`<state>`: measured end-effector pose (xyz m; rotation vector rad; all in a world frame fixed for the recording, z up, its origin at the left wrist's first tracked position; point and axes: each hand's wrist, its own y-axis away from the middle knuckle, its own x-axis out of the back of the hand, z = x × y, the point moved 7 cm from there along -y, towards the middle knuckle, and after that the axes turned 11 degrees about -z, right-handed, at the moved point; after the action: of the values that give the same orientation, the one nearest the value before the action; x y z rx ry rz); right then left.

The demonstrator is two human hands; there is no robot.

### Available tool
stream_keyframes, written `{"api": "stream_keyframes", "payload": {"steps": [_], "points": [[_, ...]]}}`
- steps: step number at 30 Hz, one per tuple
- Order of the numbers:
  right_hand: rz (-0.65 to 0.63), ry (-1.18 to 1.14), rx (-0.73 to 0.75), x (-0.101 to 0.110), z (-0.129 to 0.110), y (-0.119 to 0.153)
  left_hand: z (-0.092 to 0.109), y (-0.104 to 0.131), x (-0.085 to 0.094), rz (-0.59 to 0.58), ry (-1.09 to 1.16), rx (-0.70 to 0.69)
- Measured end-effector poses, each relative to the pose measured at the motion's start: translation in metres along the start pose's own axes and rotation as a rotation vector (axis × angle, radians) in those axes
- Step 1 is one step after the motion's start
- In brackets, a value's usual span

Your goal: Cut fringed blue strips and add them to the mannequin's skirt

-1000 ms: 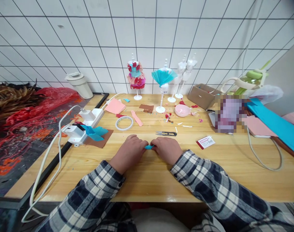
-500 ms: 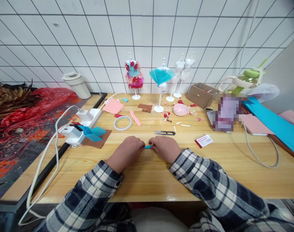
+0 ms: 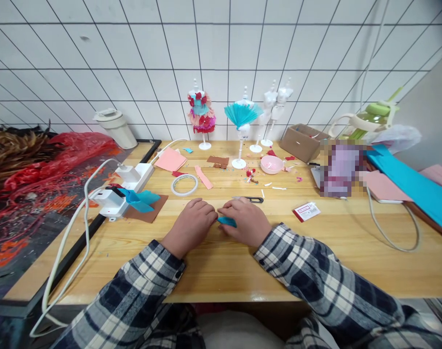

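A small piece of blue crepe paper [image 3: 227, 221] is between my two hands, just above the wooden table. My left hand [image 3: 196, 223] pinches its left end, with the fingers pressed together. My right hand [image 3: 245, 220] has thumb and fingers around the other end, and more of the blue shows between them. Right behind my right hand lie black thread snips [image 3: 255, 199], partly covered by it. A roll of white tape [image 3: 184, 185] lies beyond my left hand. Farther back, a white mini dress form [image 3: 238, 145] wears a pleated blue paper fan [image 3: 242, 114].
Another dress form [image 3: 202, 111] wears a pink and red paper dress. A pink bowl [image 3: 272, 165] stands among paper scraps. To the left is a power strip [image 3: 133, 182] with cables; to the right are a small labelled packet [image 3: 307, 212] and a cardboard box [image 3: 303, 142].
My right hand's fingers have spread a little and shifted, showing more of the blue paper and covering part of the snips. My left hand has barely moved.
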<state>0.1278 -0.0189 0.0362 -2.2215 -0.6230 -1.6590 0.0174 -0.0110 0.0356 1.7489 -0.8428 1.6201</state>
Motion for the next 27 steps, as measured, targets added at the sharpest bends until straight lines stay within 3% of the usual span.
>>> {"api": "stream_keyframes", "payload": {"steps": [5,8,11,14,17,21,24,27], "points": [[0.034,0.04,0.043,-0.005,-0.001,-0.002,0.011,0.001,0.009,0.068,-0.04,-0.031],[0.111,-0.012,0.026,-0.001,0.003,-0.001,0.006,0.002,0.013,0.133,0.106,0.006],[0.292,-0.252,-0.044,0.01,0.017,0.001,-0.017,0.005,0.015,0.293,0.53,0.17],[0.449,-0.61,-0.099,0.011,0.032,0.002,-0.035,0.007,-0.001,0.377,1.065,0.323],[0.509,-0.822,-0.101,0.004,0.033,0.001,-0.033,0.005,-0.019,0.427,1.466,0.409],[0.574,-0.881,-0.083,0.0,0.027,0.002,-0.018,-0.001,-0.032,0.441,1.839,0.414],[0.583,-0.911,-0.087,-0.001,0.024,0.002,-0.013,-0.002,-0.032,0.451,1.913,0.379],[0.598,-0.917,-0.099,-0.001,0.024,0.003,-0.018,0.004,-0.027,0.552,1.765,0.426]]}}
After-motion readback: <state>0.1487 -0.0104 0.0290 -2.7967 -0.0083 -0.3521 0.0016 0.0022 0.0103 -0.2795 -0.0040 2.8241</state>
